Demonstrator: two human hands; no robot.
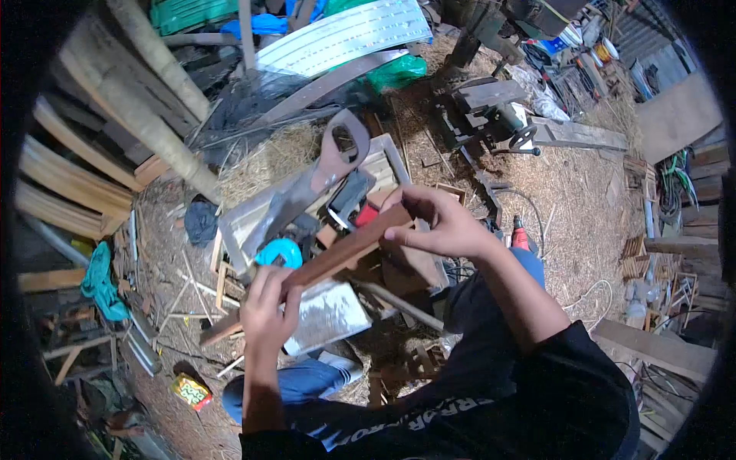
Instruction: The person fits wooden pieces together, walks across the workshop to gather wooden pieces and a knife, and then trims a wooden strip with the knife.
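Observation:
A reddish-brown wooden strip [343, 252] slants across the middle of the head view, held over a tool box. My left hand [268, 307] is closed around its lower left part, and the strip's end pokes out beyond the fingers. At the upper right end, my right hand [435, 222] grips it between thumb and fingers. Behind the strip, a handsaw [331, 162] lies across the wooden box [395, 159], its handle pointing away. A turquoise tape roll [279, 253] and a red object [366, 215] sit in the box, partly hidden by the strip.
A pale, shiny flat board [326, 318] lies below the box near my legs. To the right stands a dark metal machine with a handwheel [524, 138]. A red-and-black tool [520, 232] is near my knee. Bamboo poles [146, 100] lean at left; a snack packet [190, 391] lies on the ground.

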